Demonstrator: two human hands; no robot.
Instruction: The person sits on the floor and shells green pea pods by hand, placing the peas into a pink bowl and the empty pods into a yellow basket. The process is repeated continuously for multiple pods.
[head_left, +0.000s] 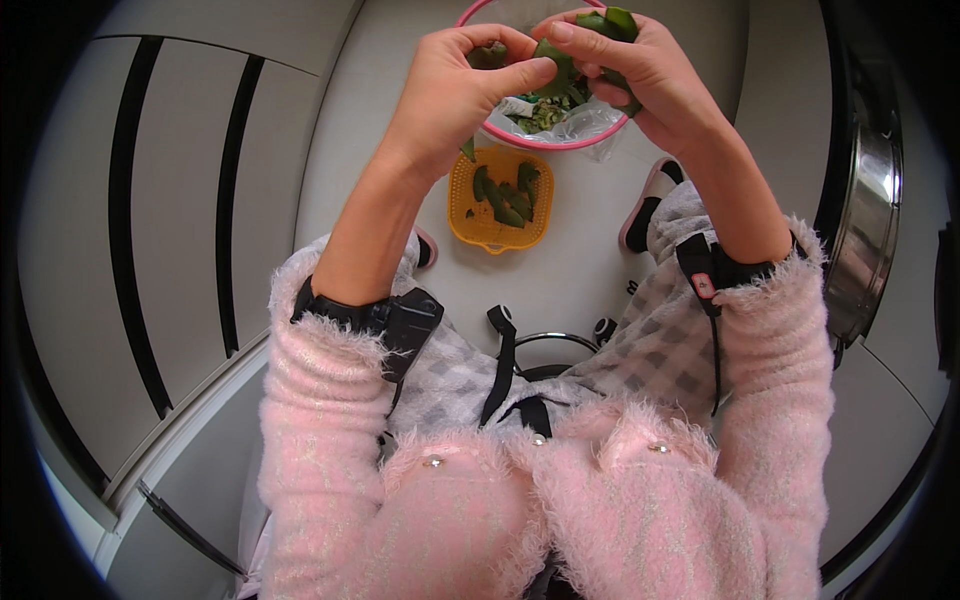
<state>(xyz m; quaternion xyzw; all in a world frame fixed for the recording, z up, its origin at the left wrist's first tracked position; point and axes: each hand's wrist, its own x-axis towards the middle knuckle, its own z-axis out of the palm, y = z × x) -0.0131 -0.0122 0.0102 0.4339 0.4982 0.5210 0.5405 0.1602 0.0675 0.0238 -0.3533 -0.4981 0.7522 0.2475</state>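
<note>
My left hand (469, 86) and my right hand (645, 71) meet near the top of the view. Pinched between their thumbs and fingers is a flat green pod (553, 69). More green pod pieces (621, 24) are tucked in my right hand, poking out past its fingers. Part of another pod (487, 55) shows inside the curl of my left hand, and a green tip (468, 148) sticks out below it. Under both hands stands a pink-rimmed bin (517, 140), lined with a clear bag and holding green scraps (541, 116). My fingers hide some of the pods.
On the pale floor, a yellow plastic basket (501, 238) with several green pods (502, 202) sits in front of the bin, between my feet. Light cabinet fronts (180, 202) rise at the left. A shiny metal pot (862, 225) is at the right. Stool casters (501, 318) show below me.
</note>
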